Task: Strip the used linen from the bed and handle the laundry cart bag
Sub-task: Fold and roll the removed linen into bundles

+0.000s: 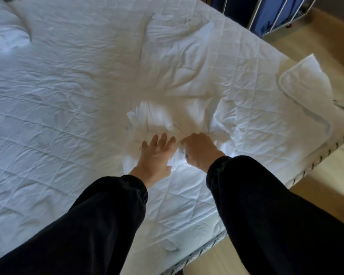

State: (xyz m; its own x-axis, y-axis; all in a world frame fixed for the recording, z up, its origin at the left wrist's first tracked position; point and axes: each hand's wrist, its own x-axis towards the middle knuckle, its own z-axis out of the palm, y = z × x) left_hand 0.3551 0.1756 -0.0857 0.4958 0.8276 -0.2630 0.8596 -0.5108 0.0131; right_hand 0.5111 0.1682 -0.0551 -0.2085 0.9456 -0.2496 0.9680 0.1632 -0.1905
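Note:
A white sheet (72, 96) lies wrinkled over the bed, gathered into a bunch (179, 120) near the bed's right corner. My right hand (201, 151) grips a fold of that bunched sheet with curled fingers. My left hand (157, 153) lies beside it with fingers straight and spread, flat on the cloth. Under the pulled-back sheet shows the quilted mattress pad (252, 90). The laundry cart (274, 14) with its blue bag stands at the top right, beyond the bed.
A white pillow (6, 30) lies at the far left. A folded-back corner of the quilted pad (308, 90) hangs over the bed's right edge. Wooden floor (324, 173) runs along the right side of the patterned mattress edge (326, 149).

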